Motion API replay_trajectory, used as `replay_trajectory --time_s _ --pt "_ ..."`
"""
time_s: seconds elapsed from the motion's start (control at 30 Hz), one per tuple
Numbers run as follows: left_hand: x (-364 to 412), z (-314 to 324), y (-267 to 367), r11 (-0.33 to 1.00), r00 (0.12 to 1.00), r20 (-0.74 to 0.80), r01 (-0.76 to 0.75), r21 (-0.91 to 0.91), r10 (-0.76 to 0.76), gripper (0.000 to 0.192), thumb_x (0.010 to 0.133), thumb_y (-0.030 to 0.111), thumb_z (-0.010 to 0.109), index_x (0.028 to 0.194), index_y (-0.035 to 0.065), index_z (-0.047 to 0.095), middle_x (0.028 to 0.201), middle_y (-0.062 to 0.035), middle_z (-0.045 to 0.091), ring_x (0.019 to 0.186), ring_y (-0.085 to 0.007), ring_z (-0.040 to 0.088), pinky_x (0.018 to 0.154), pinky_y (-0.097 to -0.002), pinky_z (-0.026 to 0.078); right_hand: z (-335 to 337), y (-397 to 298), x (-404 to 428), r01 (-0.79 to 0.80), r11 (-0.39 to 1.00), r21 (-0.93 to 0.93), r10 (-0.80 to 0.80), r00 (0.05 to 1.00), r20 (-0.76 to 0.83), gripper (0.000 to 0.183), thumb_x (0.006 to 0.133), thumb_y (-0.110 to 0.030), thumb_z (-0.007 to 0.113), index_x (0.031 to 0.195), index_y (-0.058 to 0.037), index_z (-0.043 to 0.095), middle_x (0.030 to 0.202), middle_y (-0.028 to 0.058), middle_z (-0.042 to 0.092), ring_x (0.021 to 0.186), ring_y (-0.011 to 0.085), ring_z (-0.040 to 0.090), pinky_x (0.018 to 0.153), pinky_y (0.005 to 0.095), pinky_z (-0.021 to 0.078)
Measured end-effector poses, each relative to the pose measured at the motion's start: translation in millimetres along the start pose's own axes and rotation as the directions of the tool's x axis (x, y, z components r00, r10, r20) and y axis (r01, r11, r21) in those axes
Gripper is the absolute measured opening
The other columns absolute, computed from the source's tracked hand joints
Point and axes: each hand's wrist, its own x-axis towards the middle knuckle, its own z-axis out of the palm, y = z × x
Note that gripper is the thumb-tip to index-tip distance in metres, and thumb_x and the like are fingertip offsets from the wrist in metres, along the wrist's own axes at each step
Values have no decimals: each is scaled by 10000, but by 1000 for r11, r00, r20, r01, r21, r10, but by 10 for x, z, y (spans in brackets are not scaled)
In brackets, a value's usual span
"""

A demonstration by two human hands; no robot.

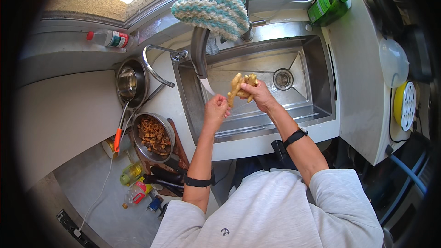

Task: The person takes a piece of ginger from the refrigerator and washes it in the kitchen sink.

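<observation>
Over the stainless steel sink [234,117], my right hand [259,94] holds a knobbly, pale brown ginger root [235,86]. Its thumb presses across the middle, and several stubby branches stick out around it. My left hand [216,112] has its fingers curled at the root's lower left end; whether they grip it I cannot tell. Water [207,86] runs from the dark faucet spout [198,53] just above and left of my hands, close to the left fingers. The drain [283,79] lies beyond my right hand.
A striped cloth [213,8] drapes over the faucet. Left of the sink are a curved chrome tap [147,62], a saucepan [127,81], a pan of brown food pieces [153,134] and eggplants [165,175]. A green pump bottle [325,8] stands at the back right corner.
</observation>
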Motion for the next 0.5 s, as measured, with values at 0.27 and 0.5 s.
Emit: replay_trajectory --time_s 0.27,0.5 --pt "-76 -76 127 987 998 12 -53 -149 55 152 974 96 507 1011 -11 608 773 -70 637 563 -94 579 465 -214 472 -44 122 10 -23 978 210 29 999 -24 355 906 -271 690 1175 -56 604 1070 59 671 945 175 664 733 320 575" --pt "-103 -140 217 992 981 160 119 -39 -112 245 968 133 498 1119 -31 601 737 -44 618 516 -68 524 423 -192 430 27 63 0 -12 986 167 13 1000 -2 337 905 -268 693 1155 -56 616 1055 57 676 933 166 666 734 305 569"
